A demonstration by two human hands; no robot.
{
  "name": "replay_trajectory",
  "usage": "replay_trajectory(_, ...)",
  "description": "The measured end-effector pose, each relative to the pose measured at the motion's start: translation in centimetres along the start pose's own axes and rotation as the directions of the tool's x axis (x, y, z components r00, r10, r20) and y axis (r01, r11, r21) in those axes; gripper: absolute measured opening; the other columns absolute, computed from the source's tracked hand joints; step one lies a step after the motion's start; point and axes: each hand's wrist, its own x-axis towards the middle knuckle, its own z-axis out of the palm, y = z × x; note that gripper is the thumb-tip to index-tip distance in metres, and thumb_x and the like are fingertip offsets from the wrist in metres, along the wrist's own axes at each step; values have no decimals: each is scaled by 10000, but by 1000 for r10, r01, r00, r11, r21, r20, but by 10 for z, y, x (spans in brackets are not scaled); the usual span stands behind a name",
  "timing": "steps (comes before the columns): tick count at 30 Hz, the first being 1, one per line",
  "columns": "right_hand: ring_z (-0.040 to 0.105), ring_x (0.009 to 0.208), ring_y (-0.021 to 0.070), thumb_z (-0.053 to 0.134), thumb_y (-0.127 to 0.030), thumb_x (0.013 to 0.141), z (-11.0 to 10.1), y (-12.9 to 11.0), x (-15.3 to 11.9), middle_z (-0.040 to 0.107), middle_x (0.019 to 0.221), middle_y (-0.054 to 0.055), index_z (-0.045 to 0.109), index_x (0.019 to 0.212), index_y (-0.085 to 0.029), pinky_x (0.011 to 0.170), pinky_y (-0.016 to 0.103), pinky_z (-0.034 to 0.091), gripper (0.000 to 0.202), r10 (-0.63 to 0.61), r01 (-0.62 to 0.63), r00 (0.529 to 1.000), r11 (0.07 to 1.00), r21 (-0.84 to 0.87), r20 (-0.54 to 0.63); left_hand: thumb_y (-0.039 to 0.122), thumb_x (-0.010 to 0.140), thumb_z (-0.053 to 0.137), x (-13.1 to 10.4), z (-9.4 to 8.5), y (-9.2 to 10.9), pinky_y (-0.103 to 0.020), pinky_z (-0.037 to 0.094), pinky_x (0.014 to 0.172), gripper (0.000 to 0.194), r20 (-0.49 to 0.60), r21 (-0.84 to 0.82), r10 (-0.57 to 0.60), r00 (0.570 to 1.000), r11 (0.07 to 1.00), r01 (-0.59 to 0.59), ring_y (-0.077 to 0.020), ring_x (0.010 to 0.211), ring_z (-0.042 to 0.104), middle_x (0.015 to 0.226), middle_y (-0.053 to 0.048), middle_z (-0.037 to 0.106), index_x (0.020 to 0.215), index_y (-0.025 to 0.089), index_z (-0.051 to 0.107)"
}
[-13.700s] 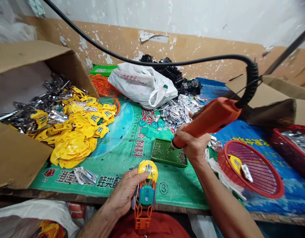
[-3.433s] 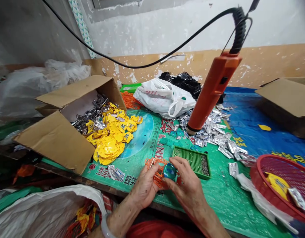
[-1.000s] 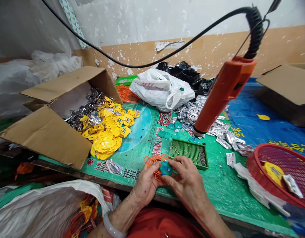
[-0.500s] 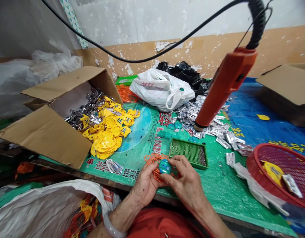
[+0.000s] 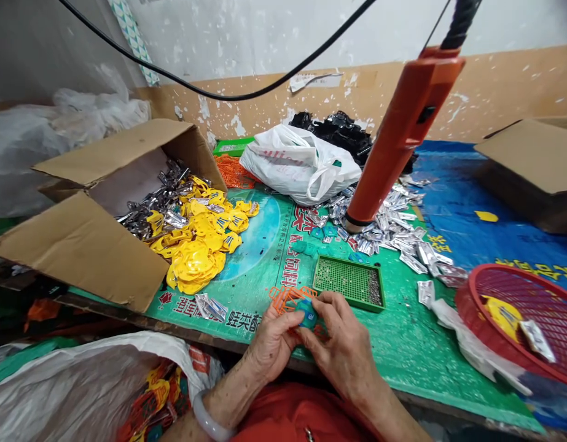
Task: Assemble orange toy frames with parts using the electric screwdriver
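Note:
Low at the front edge of the table, my left hand (image 5: 271, 345) and my right hand (image 5: 342, 337) together hold a small teal plastic piece (image 5: 310, 317). The left thumb presses on its top, while the right thumb and fingers pinch its right side. Thin orange plastic pieces (image 5: 283, 298) show just beyond the left fingers; whether they are joined to the teal piece I cannot tell. Behind my right hand lies a green tray (image 5: 381, 283) of tiny metal parts, probably screws. An orange-red electric screwdriver (image 5: 398, 132) hangs above the pile of silver pieces (image 5: 394, 227).
A cardboard box (image 5: 121, 144) spills dark metallic and yellow parts (image 5: 198, 261) at left. Behind are a white plastic bag (image 5: 287, 156) and black parts (image 5: 343, 129). A red basket (image 5: 472, 301) stands right. A white sack (image 5: 80, 380) of mixed parts lies below the table edge.
My left thumb has moved onto the top of the teal piece, which is now more covered. The hanging screwdriver has swung to the left. The view has shifted slightly.

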Motion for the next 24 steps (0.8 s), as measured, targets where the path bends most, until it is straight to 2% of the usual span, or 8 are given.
replay_trajectory(5, 592, 865, 239, 581, -192, 821, 2, -2, -2, 553, 996, 118, 532, 1009, -157, 657, 376, 562, 198, 33, -33, 999, 999, -9, 23, 85, 721, 675, -1, 4, 0, -252, 488, 811, 299, 28, 89, 53, 998, 994, -56, -138, 832, 623, 938, -37, 689, 1007, 175, 671)
replay_trajectory(8, 594, 891, 241, 578, -212, 829, 2, -3, -3, 547, 1016, 118, 541, 1048, -161, 683, 377, 563, 227, 67, -68, 996, 998, 12, 54, 77, 723, 651, -2, 5, -2, -234, 478, 766, 313, 0, 143, 98, 995, 985, -97, -131, 805, 603, 907, -24, 671, 1018, 179, 657)
replay_trajectory(12, 589, 946, 236, 569, -193, 835, 2, -3, -3, 552, 1047, 111, 518, 1182, -192, 757, 380, 554, 351, 116, -125, 990, 986, 113, 84, 122, 729, 644, -2, 5, -2, -218, 461, 667, 285, -71, 209, 97, 993, 975, -81, -125, 716, 576, 834, -13, 645, 1009, 172, 643)
replay_trajectory(15, 592, 942, 220, 592, -170, 820, 3, -3, -3, 575, 1036, 93, 525, 1192, -215, 780, 363, 547, 381, 144, -149, 989, 965, 217, 41, 148, 717, 654, -1, 4, -2, -238, 468, 693, 268, -103, 242, 112, 988, 967, -85, -146, 749, 580, 850, -21, 641, 984, 163, 640)
replay_trajectory(18, 602, 875, 200, 620, -180, 802, 3, -3, -3, 585, 991, 77, 594, 1077, -212, 694, 318, 548, 278, 170, -161, 985, 947, 276, -8, 147, 714, 653, 0, 2, -4, -251, 472, 737, 260, -111, 289, 149, 983, 951, -111, -155, 785, 584, 859, -16, 645, 973, 170, 646)
replay_trajectory(20, 603, 851, 191, 631, -180, 794, 4, -3, -4, 582, 979, 77, 610, 1030, -201, 660, 301, 542, 238, 169, -151, 985, 946, 288, -38, 147, 725, 645, 1, 0, -5, -256, 473, 754, 263, -100, 318, 164, 981, 940, -125, -144, 754, 579, 836, -5, 645, 986, 181, 651)
replay_trajectory(24, 592, 918, 207, 608, -141, 793, 5, -2, -6, 572, 1020, 99, 593, 1079, -184, 716, 327, 541, 289, 128, -106, 990, 960, 261, -67, 147, 737, 636, 1, -3, -7, -274, 470, 800, 282, -66, 356, 173, 983, 924, -138, -147, 763, 576, 850, -11, 647, 1016, 182, 656)
